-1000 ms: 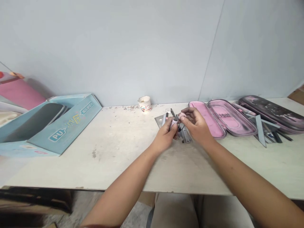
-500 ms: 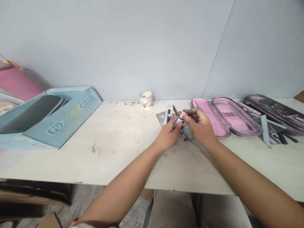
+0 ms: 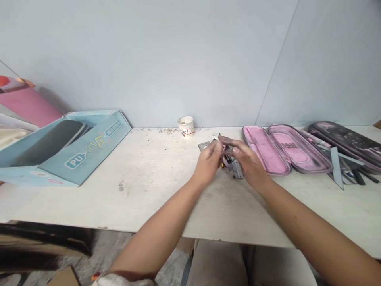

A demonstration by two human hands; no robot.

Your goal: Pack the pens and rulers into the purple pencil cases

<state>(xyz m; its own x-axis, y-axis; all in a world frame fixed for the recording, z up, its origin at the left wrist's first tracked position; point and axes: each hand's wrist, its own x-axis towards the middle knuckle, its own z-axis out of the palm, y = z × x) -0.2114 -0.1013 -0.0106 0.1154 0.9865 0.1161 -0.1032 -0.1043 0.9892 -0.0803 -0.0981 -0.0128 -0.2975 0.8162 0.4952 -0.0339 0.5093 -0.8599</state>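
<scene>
My left hand and my right hand meet over a small pile of stationery on the table. The left hand's fingers are closed; what they hold is hidden. My right hand's fingers stretch out toward the left hand, apart from its thumb, with nothing visible in them. Below and between the hands lie grey ruler-like pieces and dark pen-like items. A grey set square pokes out beside the left hand. To the right, a pink pencil case lies unzipped and spread flat.
Beside the pink case lie pens and a clear triangle ruler, with a dark closed case behind. A paper cup stands near the wall, crumbs around it. On the left, a light-blue box holds a dark grey case.
The pinkish-white piece pinched between both hands no longer shows. My right hand's fingers have straightened and my left hand has turned. The view has shifted slightly left.
</scene>
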